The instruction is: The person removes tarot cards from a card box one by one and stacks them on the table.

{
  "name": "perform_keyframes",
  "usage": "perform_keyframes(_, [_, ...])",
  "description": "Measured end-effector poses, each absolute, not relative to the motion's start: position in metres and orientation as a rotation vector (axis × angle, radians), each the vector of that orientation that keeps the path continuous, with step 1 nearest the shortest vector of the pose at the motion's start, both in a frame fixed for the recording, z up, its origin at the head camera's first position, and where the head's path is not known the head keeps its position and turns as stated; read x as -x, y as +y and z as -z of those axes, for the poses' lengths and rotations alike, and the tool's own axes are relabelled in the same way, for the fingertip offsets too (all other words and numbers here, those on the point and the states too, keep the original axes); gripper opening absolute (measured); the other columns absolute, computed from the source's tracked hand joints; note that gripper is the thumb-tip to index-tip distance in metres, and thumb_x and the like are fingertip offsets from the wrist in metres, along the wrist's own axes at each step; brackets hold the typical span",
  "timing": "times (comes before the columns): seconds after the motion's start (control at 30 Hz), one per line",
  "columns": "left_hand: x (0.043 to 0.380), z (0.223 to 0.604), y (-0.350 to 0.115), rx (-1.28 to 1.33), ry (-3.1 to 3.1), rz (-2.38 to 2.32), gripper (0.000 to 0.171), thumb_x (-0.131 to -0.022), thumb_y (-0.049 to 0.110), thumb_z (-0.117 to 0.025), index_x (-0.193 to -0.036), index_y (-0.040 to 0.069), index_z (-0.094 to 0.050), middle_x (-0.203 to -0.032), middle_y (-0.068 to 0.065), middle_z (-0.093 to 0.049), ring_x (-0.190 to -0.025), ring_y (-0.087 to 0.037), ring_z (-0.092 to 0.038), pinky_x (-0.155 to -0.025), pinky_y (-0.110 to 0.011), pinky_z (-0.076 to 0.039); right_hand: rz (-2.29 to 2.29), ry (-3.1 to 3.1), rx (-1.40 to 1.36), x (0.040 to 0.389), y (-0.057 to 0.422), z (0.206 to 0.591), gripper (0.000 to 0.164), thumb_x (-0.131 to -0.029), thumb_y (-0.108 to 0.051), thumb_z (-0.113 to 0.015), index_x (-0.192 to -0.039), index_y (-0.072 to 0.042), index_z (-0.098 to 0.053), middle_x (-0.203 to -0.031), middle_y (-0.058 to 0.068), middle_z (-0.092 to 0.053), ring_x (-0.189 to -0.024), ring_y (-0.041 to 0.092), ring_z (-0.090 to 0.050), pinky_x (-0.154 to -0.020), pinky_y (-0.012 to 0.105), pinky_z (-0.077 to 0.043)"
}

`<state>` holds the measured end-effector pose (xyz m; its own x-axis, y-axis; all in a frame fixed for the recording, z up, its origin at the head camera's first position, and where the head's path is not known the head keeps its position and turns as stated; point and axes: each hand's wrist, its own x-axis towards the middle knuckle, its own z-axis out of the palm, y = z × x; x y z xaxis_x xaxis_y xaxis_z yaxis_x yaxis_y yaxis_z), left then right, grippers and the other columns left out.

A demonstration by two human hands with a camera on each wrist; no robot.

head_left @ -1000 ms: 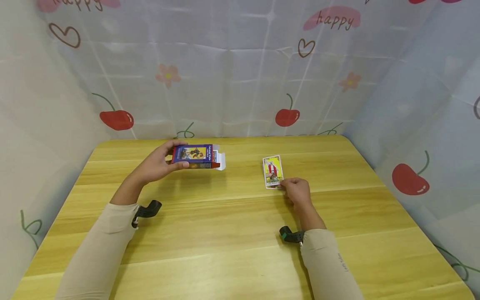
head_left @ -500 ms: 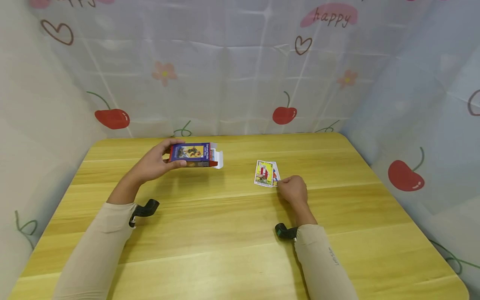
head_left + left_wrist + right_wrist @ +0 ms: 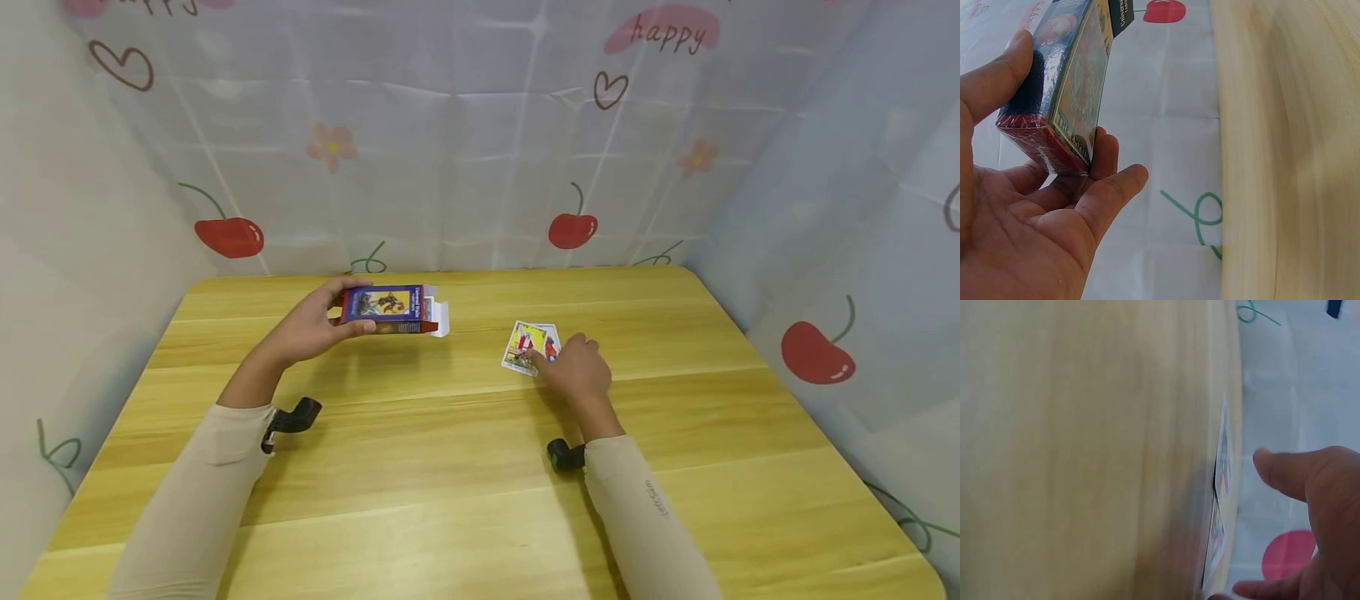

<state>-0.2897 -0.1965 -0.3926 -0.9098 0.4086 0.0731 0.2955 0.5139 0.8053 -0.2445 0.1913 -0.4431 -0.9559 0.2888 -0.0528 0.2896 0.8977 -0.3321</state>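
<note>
My left hand (image 3: 307,329) grips a purple and red tarot card box (image 3: 381,305) above the table, thumb along its near side, fingers behind. The box's white flap (image 3: 441,320) stands open at the right end, with cards showing inside. In the left wrist view the thumb (image 3: 1013,69) presses on the box's dark blue side. Two tarot cards lie face up, fanned and overlapping: a yellow and red card (image 3: 519,346) on top, and a white one with a red and blue figure (image 3: 552,343) partly under it. My right hand (image 3: 579,371) hovers at them, thumb (image 3: 1282,472) extended over the upper card.
The wooden table (image 3: 420,467) carries both cards. A patterned curtain (image 3: 450,167) with cherries and hearts rises behind it and at both sides. Black wrist mounts (image 3: 296,415) jut from the sleeves.
The yellow card has shifted left and turned, so the card beneath shows. My right hand has left the cards' lower right corner and moved left over them. The left hand stays put with the box.
</note>
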Motion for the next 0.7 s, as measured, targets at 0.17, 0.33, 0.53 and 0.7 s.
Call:
perform_keyframes(0.17, [0.289,0.393,-0.197,-0.61,2.62,-1.363,0.072,-0.09,0.035,-0.072,-0.149,0.012,-0.037,-0.143,-0.019,-0.043,-0.128,-0.036,-0.045,-0.102,-0.054,-0.047,0.267,3.083,-0.437,0.253,0.171,0.443,0.106,-0.08,-0.08,-0.052,-0.124,0.016,-0.043,-0.115,0.029,-0.05,-0.102,0.043,-0.055,-0.078,0.048,-0.052])
perform_keyframes(0.33, [0.289,0.394,-0.198,-0.609,2.618,-1.371,0.071,-0.09,0.034,-0.072,-0.148,0.012,-0.037,-0.141,-0.018,-0.044,-0.126,-0.035,-0.046,-0.102,-0.053,-0.047,0.243,3.077,-0.466,0.26,0.153,0.443,0.12,-0.072,-0.086,-0.054,-0.139,0.012,-0.029,-0.121,0.029,-0.047,-0.11,0.043,-0.05,-0.073,0.049,-0.053])
perform_keyframes(0.53, [0.29,0.393,-0.198,-0.614,2.619,-1.378,0.071,-0.091,0.034,-0.072,-0.148,0.011,-0.037,-0.142,-0.018,-0.044,-0.126,-0.035,-0.046,-0.101,-0.053,-0.048,0.257,3.03,-0.471,0.266,0.15,0.44,0.112,-0.081,-0.069,-0.059,-0.15,0.008,-0.017,-0.133,0.032,-0.043,-0.118,0.045,-0.049,-0.083,0.052,-0.053])
perform_keyframes(0.7, [0.29,0.392,-0.198,-0.603,2.63,-1.363,0.073,-0.09,0.037,-0.072,-0.148,0.012,-0.037,-0.142,-0.018,-0.044,-0.126,-0.035,-0.046,-0.099,-0.052,-0.049,0.303,3.02,-0.436,0.267,0.156,0.438,0.101,-0.086,-0.053,-0.058,-0.152,0.008,-0.012,-0.136,0.033,-0.044,-0.12,0.047,-0.049,-0.088,0.055,-0.052])
